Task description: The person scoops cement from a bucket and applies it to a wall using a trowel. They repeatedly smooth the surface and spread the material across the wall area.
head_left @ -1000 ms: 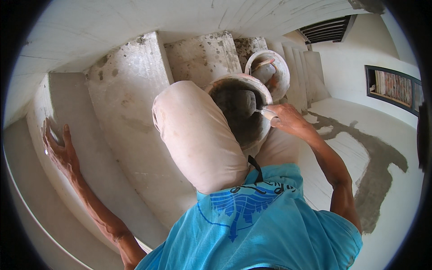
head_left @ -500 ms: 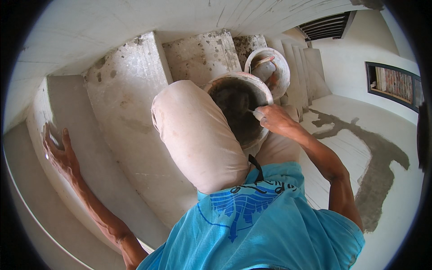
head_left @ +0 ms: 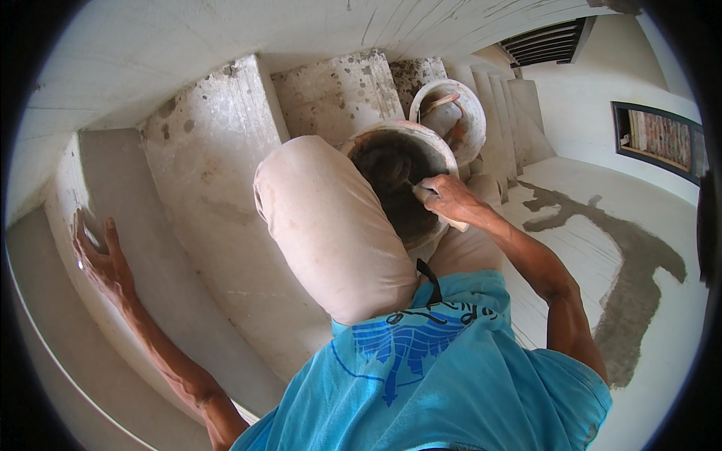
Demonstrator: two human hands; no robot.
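My right hand [head_left: 450, 199] is closed around the pale handle of a trowel [head_left: 458, 223]. The trowel's metal end reaches down into a bucket [head_left: 451, 154] of dark grey wet mix, where the dim interior partly hides the blade. This bucket stands just beyond my bent knee, its rim crusted with dried material. Far to the left, my left hand [head_left: 101, 255] lies against the edge of a grey step [head_left: 135, 177], thumb and fingers spread and nothing visible in it.
A second whitish bucket [head_left: 480, 124], with a grey object and a reddish-orange curved piece inside, stands behind the first. Spattered stair treads [head_left: 331, 90] run along the wall. Dark wet patches [head_left: 628, 301] mark the pale surface at right, below a framed opening [head_left: 658, 143].
My right hand has turned at the wrist and shifted slightly left over the bucket, so more of the trowel's handle shows behind it. The left hand stays on the step edge.
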